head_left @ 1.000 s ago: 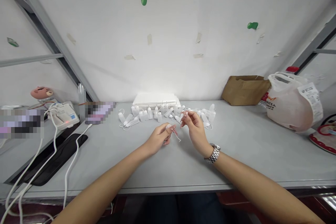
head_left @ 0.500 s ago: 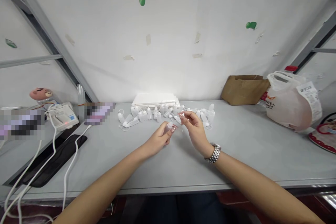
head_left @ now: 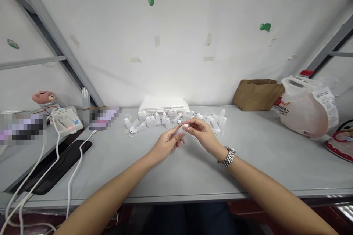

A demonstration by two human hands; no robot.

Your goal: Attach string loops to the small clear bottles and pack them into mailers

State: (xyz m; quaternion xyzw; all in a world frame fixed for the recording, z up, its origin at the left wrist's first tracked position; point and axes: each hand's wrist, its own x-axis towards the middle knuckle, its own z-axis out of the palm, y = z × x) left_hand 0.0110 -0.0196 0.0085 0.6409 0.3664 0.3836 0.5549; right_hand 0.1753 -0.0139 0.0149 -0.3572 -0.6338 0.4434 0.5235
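Observation:
My left hand (head_left: 168, 142) is closed around a small translucent bottle (head_left: 180, 131), most of it hidden by the fingers. Meeting it from the right, my right hand (head_left: 200, 131) pinches the small white cap (head_left: 185, 125) at the top of that bottle. Behind both hands, several small translucent bottles (head_left: 157, 118) with looped cap straps stand or lie in a loose row. A stack of white sheets or trays (head_left: 164, 104) is at the back, against the wall.
On the right are a brown paper box (head_left: 256, 95) and a plastic bag (head_left: 302, 114). A black phone-like slab (head_left: 59, 169), white cables (head_left: 79, 161), a white power strip (head_left: 66, 121) and a pink figure (head_left: 43, 96) are at the left.
My right hand has moved left and down to the bottle in my left hand. The hands were apart before and now touch at the bottle's top.

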